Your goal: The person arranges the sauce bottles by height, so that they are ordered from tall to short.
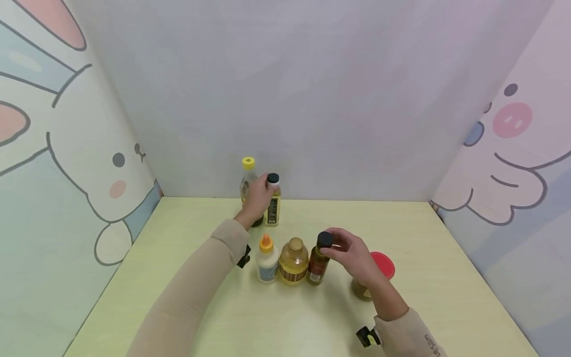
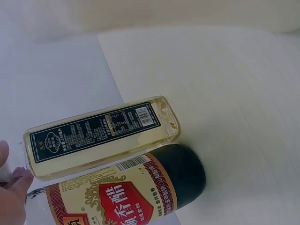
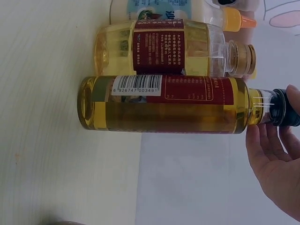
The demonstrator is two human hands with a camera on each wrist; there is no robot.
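Note:
At the back of the table my left hand (image 1: 258, 198) pinches the neck of a square, black-capped bottle (image 1: 272, 210) of pale yellow liquid. Right beside it stands a vinegar bottle (image 1: 248, 173) with a yellow cap and a red-and-cream label (image 2: 126, 201), partly behind the hand. Nearer the front, the fingers of my right hand (image 1: 352, 253) grip the black-capped top of an oil bottle (image 1: 317, 267), which is upright. Its barcode label (image 3: 136, 85) shows in the right wrist view. Close on its left is a rounder oil bottle (image 1: 294, 263) with a tan cap.
A white squeeze bottle (image 1: 267, 263) with an orange tip stands left of the round oil bottle. Under my right forearm is a red-lidded jar (image 1: 382, 264), partly hidden. A white back wall (image 1: 357, 124) and cartoon-printed side panels border the pale table (image 1: 187, 218).

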